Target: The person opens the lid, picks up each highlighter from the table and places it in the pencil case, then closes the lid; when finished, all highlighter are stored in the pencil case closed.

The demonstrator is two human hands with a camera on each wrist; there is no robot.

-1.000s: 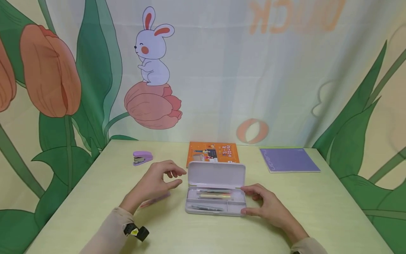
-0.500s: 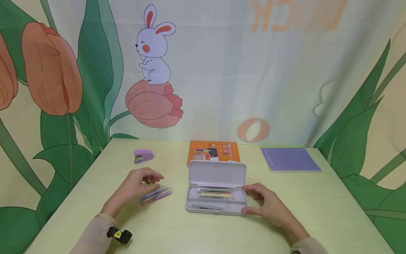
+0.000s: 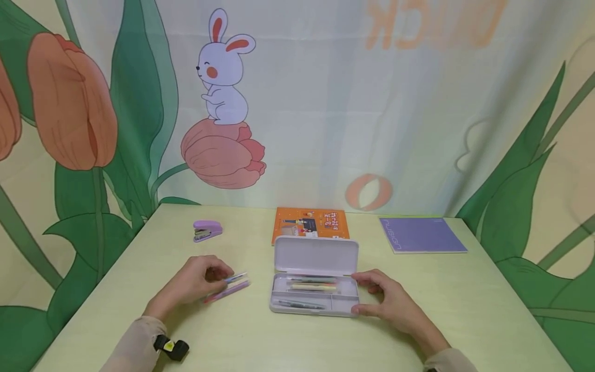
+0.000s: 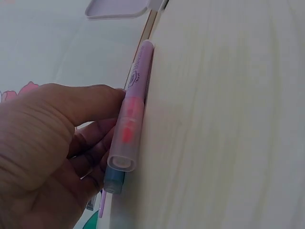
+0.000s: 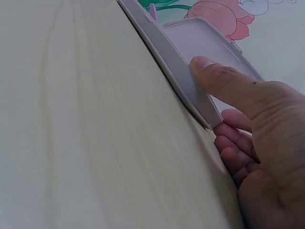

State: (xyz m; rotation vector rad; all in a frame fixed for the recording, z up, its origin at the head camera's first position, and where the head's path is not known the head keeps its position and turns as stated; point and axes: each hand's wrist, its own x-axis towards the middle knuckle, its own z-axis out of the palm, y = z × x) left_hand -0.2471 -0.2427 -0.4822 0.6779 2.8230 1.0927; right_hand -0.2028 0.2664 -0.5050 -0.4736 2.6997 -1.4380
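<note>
An open pale lilac pencil case lies mid-table with its lid raised. Several pens and a pale yellow stick lie in its compartments. My right hand grips the case's right end, thumb at the front corner and fingers at the rear. Left of the case, several loose pens lie together, among them a pink-and-purple highlighter and a teal-ended pen. My left hand holds these pens from their far side, thumb against them and fingers curled behind; the exact contact is partly hidden.
A purple stapler stands at the back left. Behind the case lies an orange book. At the back right is a purple notebook. A printed curtain hangs behind the table.
My left hand has moved left and down from beside the case to the loose pens, its thumb and fingers coming in around them. My right hand has stayed on the pencil case.
</note>
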